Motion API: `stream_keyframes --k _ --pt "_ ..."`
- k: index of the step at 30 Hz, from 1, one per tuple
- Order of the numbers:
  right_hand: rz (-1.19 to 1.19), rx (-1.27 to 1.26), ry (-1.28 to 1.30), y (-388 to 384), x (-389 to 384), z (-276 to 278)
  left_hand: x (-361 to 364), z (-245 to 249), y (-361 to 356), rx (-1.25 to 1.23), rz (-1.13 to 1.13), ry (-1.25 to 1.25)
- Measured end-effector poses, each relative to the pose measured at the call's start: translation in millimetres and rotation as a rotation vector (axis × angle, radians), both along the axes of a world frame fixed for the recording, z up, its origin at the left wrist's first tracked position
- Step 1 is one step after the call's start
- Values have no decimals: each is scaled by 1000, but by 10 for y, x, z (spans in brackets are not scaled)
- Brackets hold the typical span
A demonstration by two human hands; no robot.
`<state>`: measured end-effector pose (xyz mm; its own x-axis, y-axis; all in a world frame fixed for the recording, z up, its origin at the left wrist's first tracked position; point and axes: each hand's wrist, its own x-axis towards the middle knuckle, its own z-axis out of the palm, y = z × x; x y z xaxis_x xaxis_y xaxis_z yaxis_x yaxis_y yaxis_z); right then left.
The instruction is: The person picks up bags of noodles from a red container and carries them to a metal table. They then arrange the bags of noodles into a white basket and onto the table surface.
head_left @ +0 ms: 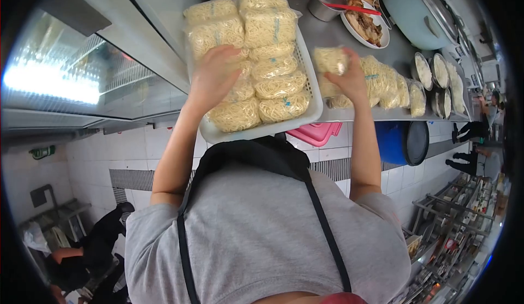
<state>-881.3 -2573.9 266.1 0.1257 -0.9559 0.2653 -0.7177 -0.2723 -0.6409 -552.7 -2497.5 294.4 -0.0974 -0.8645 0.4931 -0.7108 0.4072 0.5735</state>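
One noodle pack (329, 59) is sitting in the right hand (351, 76), thumb and fingers half-curled, beside the basket (315, 106) (looking light, squashy, slippery-filmed, best cupped mid-body), while the left hand (214, 81), loosely spread, is covering other packs (284, 106), any hold unclear.

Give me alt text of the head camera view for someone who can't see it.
A person's right hand holds a bagged noodle bundle beside a white basket of packed noodles. The left hand is over the basket; more bundles line the metal counter.

One basket (315, 88), one metal cup (326, 4), one barrel (388, 143)
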Motion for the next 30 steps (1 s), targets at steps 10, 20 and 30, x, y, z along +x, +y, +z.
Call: stream_keyframes --k 10,20,30 --pt "452 -526 412 819 1106 428 -236 -15 65 347 -197 161" --pt "380 146 -199 638 849 208 -117 -115 68 320 -529 497" --pt "150 220 -708 652 1051 51 -83 -144 199 141 -198 266"
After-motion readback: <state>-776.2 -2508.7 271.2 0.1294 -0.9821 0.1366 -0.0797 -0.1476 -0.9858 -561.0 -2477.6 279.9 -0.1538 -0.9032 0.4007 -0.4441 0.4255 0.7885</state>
